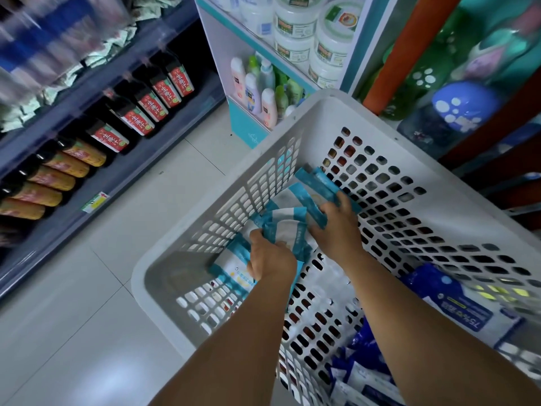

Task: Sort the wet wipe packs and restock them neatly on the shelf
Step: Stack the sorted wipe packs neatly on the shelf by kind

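Two bare forearms reach from the near edge into a large white perforated plastic basket (292, 118). Dark-blue-and-white wet wipe packs (448, 297) lie piled in the basket's near right corner, some of them blurred. Farther in, towards the far left wall of the basket, sits a cluster of teal-and-white wet wipe packs (292, 212). Both hands are down among these. On the left, the left hand (270, 259) has its fingers curled round the near end of a bunch of the teal packs, gripping them; one more teal pack lies flat just beneath that hand. Close beside it on the right, the right hand (336, 227) pinches the far teal packs, its fingers wrapped over their edges.

Beyond the basket's left side runs a pale tiled floor (96, 288). Along the far left stands a dark blue shelf unit (123, 183) carrying a row of dark bottles with red labels (146, 109) and, nearer, bottles with orange labels (58, 177). At the far middle is a white-and-teal display stand (243, 124) holding pastel lotion bottles (263, 92) and white lidded tubs (316, 33).
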Demonstrator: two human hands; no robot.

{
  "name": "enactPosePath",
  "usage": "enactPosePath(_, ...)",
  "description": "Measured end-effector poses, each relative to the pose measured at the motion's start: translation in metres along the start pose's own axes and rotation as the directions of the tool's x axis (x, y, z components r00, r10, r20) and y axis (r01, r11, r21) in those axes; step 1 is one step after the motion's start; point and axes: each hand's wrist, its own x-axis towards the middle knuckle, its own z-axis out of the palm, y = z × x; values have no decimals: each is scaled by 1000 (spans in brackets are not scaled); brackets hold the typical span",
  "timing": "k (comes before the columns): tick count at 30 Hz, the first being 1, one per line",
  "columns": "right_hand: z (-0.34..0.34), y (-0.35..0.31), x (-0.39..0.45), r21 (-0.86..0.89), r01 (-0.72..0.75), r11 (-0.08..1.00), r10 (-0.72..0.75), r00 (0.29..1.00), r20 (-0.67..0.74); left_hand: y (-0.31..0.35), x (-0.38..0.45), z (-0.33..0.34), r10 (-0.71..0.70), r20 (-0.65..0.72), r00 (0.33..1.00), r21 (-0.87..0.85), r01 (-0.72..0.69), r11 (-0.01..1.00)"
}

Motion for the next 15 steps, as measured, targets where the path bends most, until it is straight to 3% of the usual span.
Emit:
enactPosePath(4, -4, 0, 1, -166, -8, 986, 16, 999, 45, 1, -1, -4, -16, 9, 1000, -36, 17, 999)
enactPosePath(9, -10, -1, 9, -68, -69, 995, 71, 997, 28, 4, -4, -6, 9, 22, 1000, -59, -8, 998)
enactPosePath(13, -7, 2, 2, -143, -73, 987, 86, 992, 91, 8, -8, -8, 19, 47, 999, -52, -17, 999)
enactPosePath(15, -4, 5, -3, -59, -65, 996, 70, 993, 94, 9, -10, -9, 18, 51, 999, -79, -14, 997)
